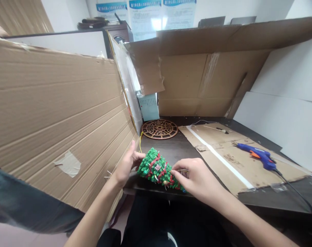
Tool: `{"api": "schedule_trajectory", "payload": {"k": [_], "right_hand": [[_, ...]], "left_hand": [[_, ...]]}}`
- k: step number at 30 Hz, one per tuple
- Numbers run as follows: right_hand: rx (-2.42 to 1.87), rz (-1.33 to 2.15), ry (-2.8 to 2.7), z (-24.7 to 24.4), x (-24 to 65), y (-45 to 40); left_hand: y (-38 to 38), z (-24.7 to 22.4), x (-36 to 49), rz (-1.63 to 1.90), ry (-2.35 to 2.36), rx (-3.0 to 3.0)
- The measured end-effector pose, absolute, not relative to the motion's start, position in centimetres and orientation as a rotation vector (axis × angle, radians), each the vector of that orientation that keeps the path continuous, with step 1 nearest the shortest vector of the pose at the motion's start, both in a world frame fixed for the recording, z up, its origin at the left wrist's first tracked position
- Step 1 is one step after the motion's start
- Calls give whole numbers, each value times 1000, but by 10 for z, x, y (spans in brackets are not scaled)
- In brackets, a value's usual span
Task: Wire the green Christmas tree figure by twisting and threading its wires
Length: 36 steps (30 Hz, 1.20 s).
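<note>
A small green beaded Christmas tree with red bead strands and tiny ornaments lies tilted at the table's front edge, its wide end to the left. My left hand supports that wide end, thumb raised and the other fingers partly hidden behind it. Thumb and forefinger of my right hand are pinched together against the tree's right side. A thin gold-coloured wire shows at these fingers; where it ends is hidden.
A blue glue gun with a black cord lies on a cardboard sheet at right. Behind the tree are a round openwork trivet and a light blue box. Cardboard walls stand left and behind. Another person's dark-clothed leg is at left.
</note>
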State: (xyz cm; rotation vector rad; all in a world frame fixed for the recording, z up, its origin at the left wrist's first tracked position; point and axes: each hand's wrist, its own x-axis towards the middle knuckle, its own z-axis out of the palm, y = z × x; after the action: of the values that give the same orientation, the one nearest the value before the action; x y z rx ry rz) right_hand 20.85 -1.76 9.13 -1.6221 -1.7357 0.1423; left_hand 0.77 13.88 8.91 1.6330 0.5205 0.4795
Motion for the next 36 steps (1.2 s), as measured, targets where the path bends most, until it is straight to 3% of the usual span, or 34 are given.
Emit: {"api": "schedule_trajectory", "payload": {"k": [26,36], "right_hand": [[-1677,58,-1919,86,224,-13],[-2006,-372,-2167,110,215,-10]], "left_hand": [[139,85,14,341,460,1609],[140,84,15,336,478,1591]]}}
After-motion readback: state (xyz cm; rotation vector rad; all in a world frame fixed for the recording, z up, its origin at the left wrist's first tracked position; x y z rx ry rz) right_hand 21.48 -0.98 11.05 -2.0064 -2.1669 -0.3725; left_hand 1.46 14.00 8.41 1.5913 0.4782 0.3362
